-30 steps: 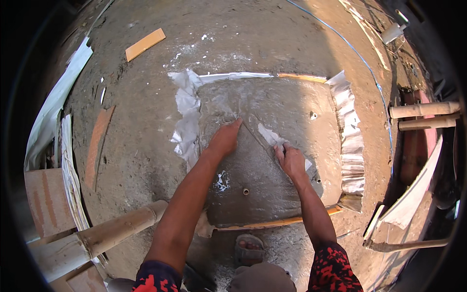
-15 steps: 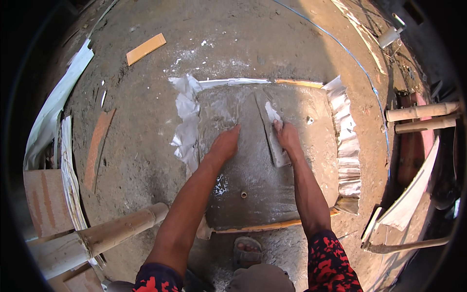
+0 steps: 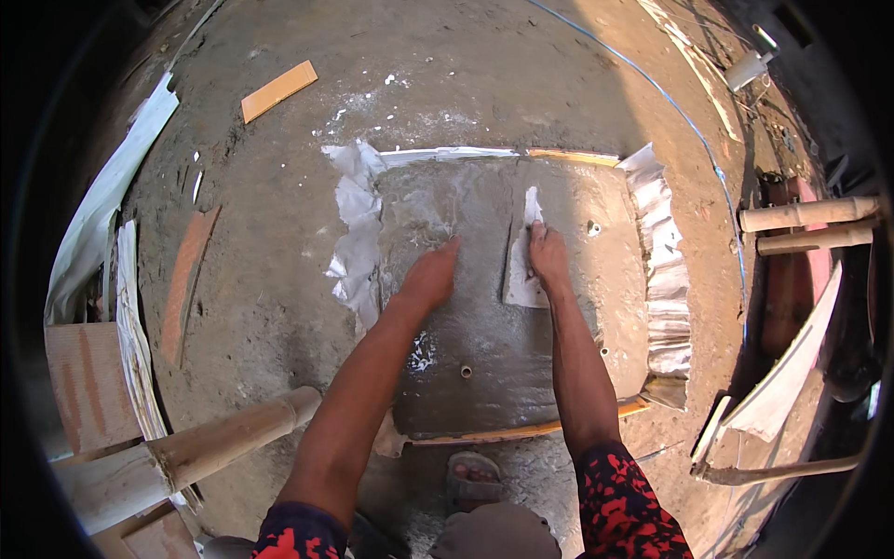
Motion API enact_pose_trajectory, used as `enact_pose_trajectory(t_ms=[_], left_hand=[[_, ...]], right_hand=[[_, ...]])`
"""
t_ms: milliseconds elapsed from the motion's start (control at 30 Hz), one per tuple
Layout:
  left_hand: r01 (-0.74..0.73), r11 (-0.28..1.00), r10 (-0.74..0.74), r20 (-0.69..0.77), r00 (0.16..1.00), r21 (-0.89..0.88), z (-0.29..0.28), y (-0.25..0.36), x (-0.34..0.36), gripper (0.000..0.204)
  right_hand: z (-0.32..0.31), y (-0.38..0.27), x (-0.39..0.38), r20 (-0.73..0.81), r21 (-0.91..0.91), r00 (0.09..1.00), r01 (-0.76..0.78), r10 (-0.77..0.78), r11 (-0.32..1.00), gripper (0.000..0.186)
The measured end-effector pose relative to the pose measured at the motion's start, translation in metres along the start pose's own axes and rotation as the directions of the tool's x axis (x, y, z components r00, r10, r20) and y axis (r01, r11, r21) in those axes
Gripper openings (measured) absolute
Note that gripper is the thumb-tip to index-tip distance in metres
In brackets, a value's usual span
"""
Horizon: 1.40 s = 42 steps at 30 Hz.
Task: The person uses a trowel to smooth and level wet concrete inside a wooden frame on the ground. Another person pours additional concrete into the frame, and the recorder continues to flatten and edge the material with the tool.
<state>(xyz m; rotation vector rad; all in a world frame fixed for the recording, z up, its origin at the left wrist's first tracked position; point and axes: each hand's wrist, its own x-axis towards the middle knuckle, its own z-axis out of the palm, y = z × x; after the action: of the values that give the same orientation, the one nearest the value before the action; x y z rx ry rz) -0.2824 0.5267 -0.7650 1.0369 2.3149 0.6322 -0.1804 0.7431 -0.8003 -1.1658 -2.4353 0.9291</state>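
A slab of wet grey cement (image 3: pixel 484 335) lies on the ground in front of me, within a low edging. My right hand (image 3: pixel 549 253) is wrapped round a flat, whitish trowel (image 3: pixel 523 293) that rests on the slab right of its middle; the palm hides its handle. My left hand (image 3: pixel 430 276) is closed over the left half of the slab, fingertips at the cement; what it holds, if anything, is hidden. Small round tubes poke out of the cement: one at the near middle (image 3: pixel 466 372), one at the far right (image 3: pixel 594 227).
Crumpled pale sheeting (image 3: pixel 358 228) lines the slab's left side, and more sheeting (image 3: pixel 661 270) its right. A thin wooden strip (image 3: pixel 512 435) edges the near side, close to my sandalled foot (image 3: pixel 475 475). Bamboo poles (image 3: pixel 233 438) and a blue hose (image 3: pixel 684 112) lie around.
My right hand has shifted slightly left and away from me. The trowel has turned, its near end swinging left. A small tube near the right forearm now shows. My left hand stays put.
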Motion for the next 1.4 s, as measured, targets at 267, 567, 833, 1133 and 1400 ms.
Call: enact_pose_trajectory(t_ms=[267,567,833,1133,1400], left_hand=[[0.053,0.998,-0.051,0.044,0.998,-0.041,-0.002,-0.002,-0.002,0.065],[0.002,0.997,-0.003,-0.012,1.000,-0.083,0.005,0.006,0.000,0.063],[0.064,0.996,-0.063,0.025,0.998,-0.067,-0.004,0.003,-0.006,0.063],[0.066,0.995,-0.065,0.023,0.998,-0.074,0.001,0.009,-0.006,0.061],[0.014,0.996,-0.018,-0.045,0.999,-0.091,0.005,0.001,-0.009,0.061]], right_hand=[[0.015,-0.058,-0.016,0.245,0.011,0.969,0.006,-0.009,1.000,0.057],[0.026,-0.061,-0.007,0.331,-0.051,0.914,0.265,-0.234,0.963,0.048],[-0.035,-0.055,-0.013,0.155,-0.103,0.987,0.057,-0.041,0.993,0.051],[0.002,0.000,-0.017,0.098,-0.018,0.994,-0.037,0.039,0.999,0.054],[0.018,-0.042,-0.015,0.256,0.049,0.951,0.165,-0.172,0.985,0.047]])
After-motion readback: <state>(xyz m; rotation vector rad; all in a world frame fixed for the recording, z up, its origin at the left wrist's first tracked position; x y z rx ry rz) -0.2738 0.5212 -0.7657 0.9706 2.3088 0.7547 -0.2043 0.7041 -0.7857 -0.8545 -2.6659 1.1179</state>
